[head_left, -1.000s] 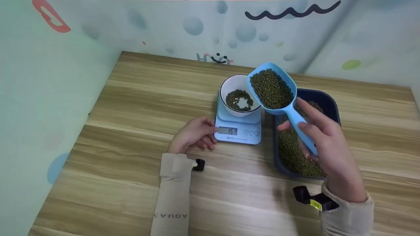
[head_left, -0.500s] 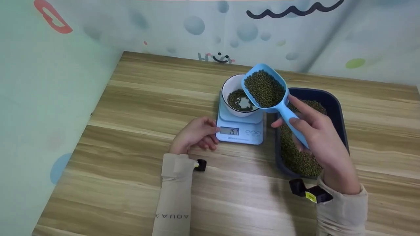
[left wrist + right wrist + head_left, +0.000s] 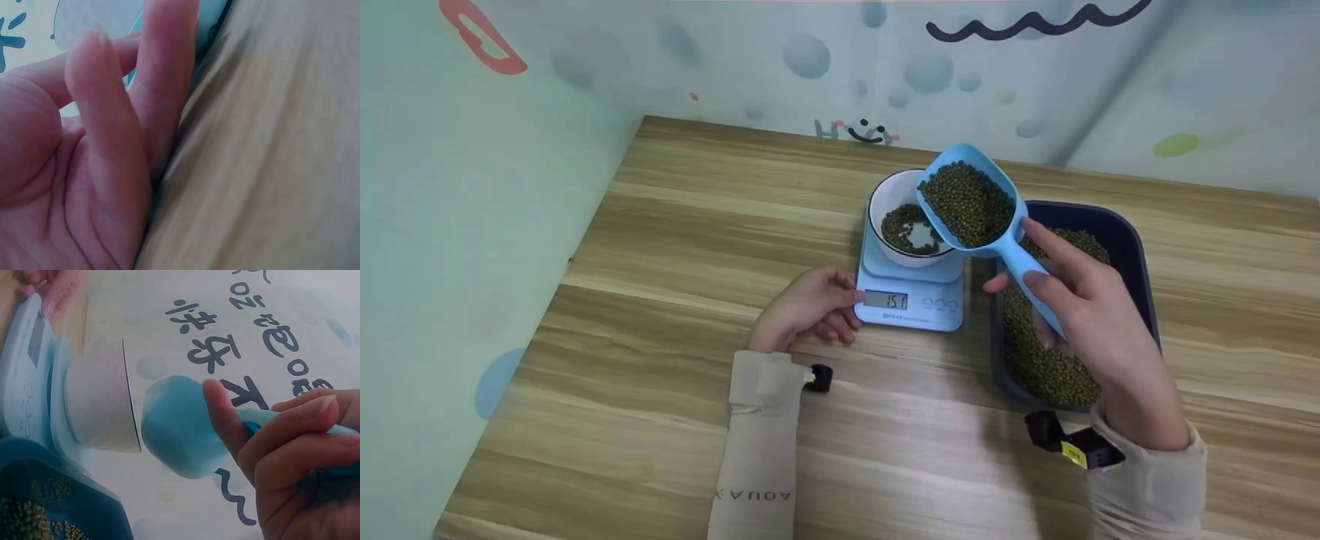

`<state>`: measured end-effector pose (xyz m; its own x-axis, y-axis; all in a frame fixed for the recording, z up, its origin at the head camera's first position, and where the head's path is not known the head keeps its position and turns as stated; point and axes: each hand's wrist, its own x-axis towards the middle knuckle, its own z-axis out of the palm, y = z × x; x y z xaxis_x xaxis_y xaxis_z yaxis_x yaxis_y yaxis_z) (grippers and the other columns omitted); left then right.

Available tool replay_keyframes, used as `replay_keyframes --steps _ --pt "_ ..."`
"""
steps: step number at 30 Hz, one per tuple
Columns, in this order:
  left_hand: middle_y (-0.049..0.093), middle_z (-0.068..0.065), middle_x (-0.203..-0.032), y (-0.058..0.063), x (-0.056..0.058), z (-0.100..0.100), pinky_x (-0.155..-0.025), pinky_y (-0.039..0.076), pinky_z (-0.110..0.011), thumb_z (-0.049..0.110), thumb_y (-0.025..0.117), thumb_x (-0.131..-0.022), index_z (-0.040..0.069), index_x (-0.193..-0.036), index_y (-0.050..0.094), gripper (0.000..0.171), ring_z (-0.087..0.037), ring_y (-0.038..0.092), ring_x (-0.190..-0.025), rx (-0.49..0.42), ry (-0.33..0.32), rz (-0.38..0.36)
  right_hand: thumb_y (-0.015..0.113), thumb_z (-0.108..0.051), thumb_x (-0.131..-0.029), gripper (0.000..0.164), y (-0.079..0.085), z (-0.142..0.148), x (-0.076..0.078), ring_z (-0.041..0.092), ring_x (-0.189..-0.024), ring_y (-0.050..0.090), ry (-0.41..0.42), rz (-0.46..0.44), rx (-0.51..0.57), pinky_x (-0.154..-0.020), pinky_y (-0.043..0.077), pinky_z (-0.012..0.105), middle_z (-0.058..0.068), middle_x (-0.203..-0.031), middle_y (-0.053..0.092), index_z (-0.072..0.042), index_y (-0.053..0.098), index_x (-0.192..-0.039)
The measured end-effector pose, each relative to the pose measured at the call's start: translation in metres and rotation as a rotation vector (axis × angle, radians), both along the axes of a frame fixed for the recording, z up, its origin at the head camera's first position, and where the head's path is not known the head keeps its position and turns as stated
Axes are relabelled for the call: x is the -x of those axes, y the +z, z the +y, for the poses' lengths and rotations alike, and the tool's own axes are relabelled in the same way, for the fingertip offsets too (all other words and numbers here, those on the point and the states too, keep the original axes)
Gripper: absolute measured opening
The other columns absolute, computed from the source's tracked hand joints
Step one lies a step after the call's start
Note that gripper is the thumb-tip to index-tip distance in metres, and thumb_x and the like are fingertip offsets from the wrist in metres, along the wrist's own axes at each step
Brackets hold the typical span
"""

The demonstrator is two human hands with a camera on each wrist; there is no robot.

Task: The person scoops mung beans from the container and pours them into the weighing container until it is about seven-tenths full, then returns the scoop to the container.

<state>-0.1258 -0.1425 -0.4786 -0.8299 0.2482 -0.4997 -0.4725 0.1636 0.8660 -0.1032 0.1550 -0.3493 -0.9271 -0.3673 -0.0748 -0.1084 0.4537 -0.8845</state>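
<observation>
Two hands are working over one table. The right hand (image 3: 1091, 307) is pinching the handle of one blue scoop (image 3: 1020, 262) between thumb and fingers, its index finger lying along the neck. The left hand (image 3: 810, 304) is resting with loosely bent fingers against the near-left edge of one light blue scale (image 3: 919, 319), its thumb touching beside the display; whether it is gripping that edge cannot be told.

One white, dark-rimmed bowl (image 3: 900, 259) is sitting on the scale, ahead of and between the hands. The scoop is hanging over the bowl's right-hand rim, ahead of the right hand; whether they are touching is unclear. One dark blue tub (image 3: 1129, 247) is standing below the right hand. Small green-brown beans, too many to count, are lying in three places: heaped in the scoop, ringed loosely in the bowl, spread through the tub. The one display (image 3: 885, 300) is showing digits that look like 151.

Two beige sleeves (image 3: 761, 435) are covering the forearms, and two black cameras (image 3: 819, 379) are sitting at the wrists.

The table (image 3: 682, 247) is showing striped wood grain around both hands. Beyond them, a pale wall (image 3: 735, 60) is carrying printed bubbles, a black wavy line and one smiling face.
</observation>
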Motion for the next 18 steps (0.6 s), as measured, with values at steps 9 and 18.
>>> replay_keyframes --steps 9,18 --pt "0.066 -0.017 -0.080 -0.0004 -0.0011 0.0004 -0.044 0.049 -0.026 0.021 0.058 -0.091 0.007 -0.107 0.048 0.024 -0.024 0.067 -0.060 0.002 -0.005 0.015 0.041 -0.021 -0.099 0.050 0.0003 0.0023 -0.0019 0.020 -0.040 0.043 0.002 0.030 -0.046 -0.035 0.039 0.032 0.002 -0.101 0.068 -0.028 0.023 -0.145" --pt "0.066 -0.017 -0.080 0.0033 -0.0001 0.0005 -0.044 0.049 -0.026 0.021 0.058 -0.091 0.007 -0.107 0.048 0.024 -0.024 0.067 -0.060 0.003 0.000 0.009 0.041 -0.024 -0.099 0.049 0.0049 0.0019 -0.0009 0.019 -0.041 0.044 0.008 0.036 -0.091 -0.035 0.038 0.030 0.000 -0.100 0.068 -0.028 0.024 -0.144"
